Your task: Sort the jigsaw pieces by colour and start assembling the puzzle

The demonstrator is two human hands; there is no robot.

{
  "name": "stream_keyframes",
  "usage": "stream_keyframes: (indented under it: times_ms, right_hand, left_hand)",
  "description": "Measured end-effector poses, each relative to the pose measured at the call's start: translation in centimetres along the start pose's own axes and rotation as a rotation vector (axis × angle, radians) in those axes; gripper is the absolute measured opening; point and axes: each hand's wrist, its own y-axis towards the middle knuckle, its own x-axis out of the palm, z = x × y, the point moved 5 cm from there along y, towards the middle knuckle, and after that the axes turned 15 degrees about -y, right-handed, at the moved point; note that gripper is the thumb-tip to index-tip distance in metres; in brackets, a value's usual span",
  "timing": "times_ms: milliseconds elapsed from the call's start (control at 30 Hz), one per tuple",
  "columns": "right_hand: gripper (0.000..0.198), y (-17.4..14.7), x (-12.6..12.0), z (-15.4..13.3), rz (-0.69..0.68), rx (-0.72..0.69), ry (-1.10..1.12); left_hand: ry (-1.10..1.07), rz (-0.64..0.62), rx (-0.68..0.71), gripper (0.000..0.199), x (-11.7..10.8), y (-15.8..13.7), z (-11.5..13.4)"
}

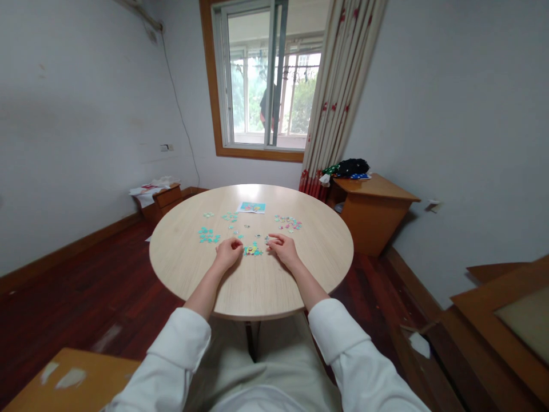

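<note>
On the round table lies a small partly joined jigsaw puzzle (252, 250) in yellow and turquoise. My left hand (229, 253) rests at its left edge, fingers curled together; whatever they may hold is hidden. To the right of the joined part, my right hand (283, 248) has its thumb and fingers bent around a small puzzle piece (266, 239) at the fingertips. A few loose pieces (258, 236) lie just beyond the joined part. Turquoise pieces (208, 235) are grouped at the left, and pink and mixed ones (289, 222) at the right.
A picture sheet (251, 208) lies toward the far side of the round table (180, 263). Behind it on the right stands a wooden desk (373, 189) with dark cloth on top. A low cabinet (167, 197) stands at the far left. Through the window (251, 80) a person is partly visible.
</note>
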Motion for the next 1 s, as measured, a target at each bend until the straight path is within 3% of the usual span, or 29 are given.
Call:
stream_keyframes:
  times_ms: [200,367,467,800,1000]
  right_hand:
    - [0.037,-0.1,0.3,0.0,-0.010,-0.010,-0.062]
    - [0.030,-0.5,1.1,-0.4,-0.050,-0.065,-0.110]
    - [0.026,-0.9,1.6,-0.7,-0.085,-0.101,-0.136]
    - [0.030,-1.6,2.0,-1.3,-0.168,-0.114,-0.173]
    - [0.032,-1.7,2.0,-1.6,-0.181,-0.125,-0.145]
  left_hand:
    - [-0.177,-0.058,0.144,0.016,0.5,-0.4,1.1]
    - [-0.150,-0.143,0.300,0.035,1.5,-1.3,2.5]
    - [-0.116,-0.186,0.372,0.035,2.0,-1.7,2.9]
    - [-0.081,-0.168,0.429,0.017,1.9,-2.0,3.7]
    - [-0.057,-0.153,0.371,0.014,1.8,-2.1,3.7]
